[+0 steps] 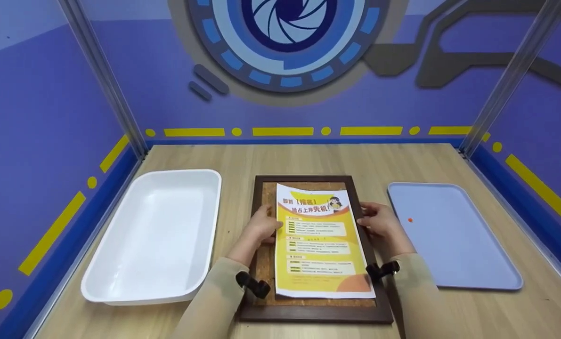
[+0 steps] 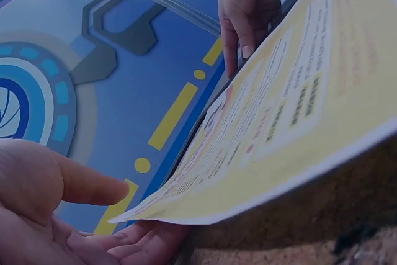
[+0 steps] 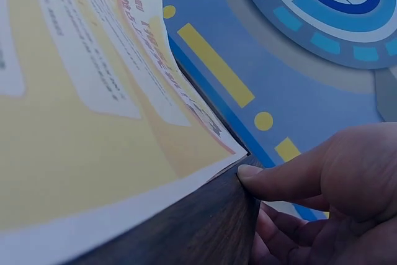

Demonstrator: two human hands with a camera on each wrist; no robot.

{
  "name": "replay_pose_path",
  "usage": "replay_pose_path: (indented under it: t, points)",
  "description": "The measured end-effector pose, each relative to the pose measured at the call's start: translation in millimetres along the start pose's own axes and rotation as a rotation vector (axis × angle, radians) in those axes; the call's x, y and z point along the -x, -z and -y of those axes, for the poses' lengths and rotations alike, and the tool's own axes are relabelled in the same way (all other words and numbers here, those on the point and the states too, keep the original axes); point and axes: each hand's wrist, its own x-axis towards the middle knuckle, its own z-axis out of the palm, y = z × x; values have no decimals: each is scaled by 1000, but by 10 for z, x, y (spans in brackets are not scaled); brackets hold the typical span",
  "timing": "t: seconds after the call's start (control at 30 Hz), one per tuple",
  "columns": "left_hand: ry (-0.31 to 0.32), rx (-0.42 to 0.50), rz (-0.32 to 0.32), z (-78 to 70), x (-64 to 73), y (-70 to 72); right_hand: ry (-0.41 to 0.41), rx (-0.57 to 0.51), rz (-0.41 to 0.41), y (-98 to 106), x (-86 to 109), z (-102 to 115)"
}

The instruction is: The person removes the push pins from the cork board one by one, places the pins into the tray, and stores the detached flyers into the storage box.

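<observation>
A cork board (image 1: 266,270) with a dark brown wooden frame (image 1: 315,313) lies in the middle of the table. On it rests a yellow printed poster (image 1: 325,245), its edges lifting a little from the cork. My left hand (image 1: 260,224) is at the poster's left edge; in the left wrist view its fingers (image 2: 149,243) reach under the paper while the thumb stands apart above it. My right hand (image 1: 379,220) grips the frame's right side, thumb (image 3: 279,181) on top and fingers curled below the edge, as the right wrist view shows.
To the left stands a deep white tray (image 1: 148,235). A flat pale blue tray (image 1: 464,240) lies to the right, with a tiny orange-red object (image 1: 410,220) on it. Purple panels (image 1: 280,113) close off the wooden table (image 1: 304,157) at the back and sides.
</observation>
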Motion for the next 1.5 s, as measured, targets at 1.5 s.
replay_pose_path:
  t: [1.5]
  points:
    - [-61,210,-31,-508,375,1630,82,-1,31,40,20,-44]
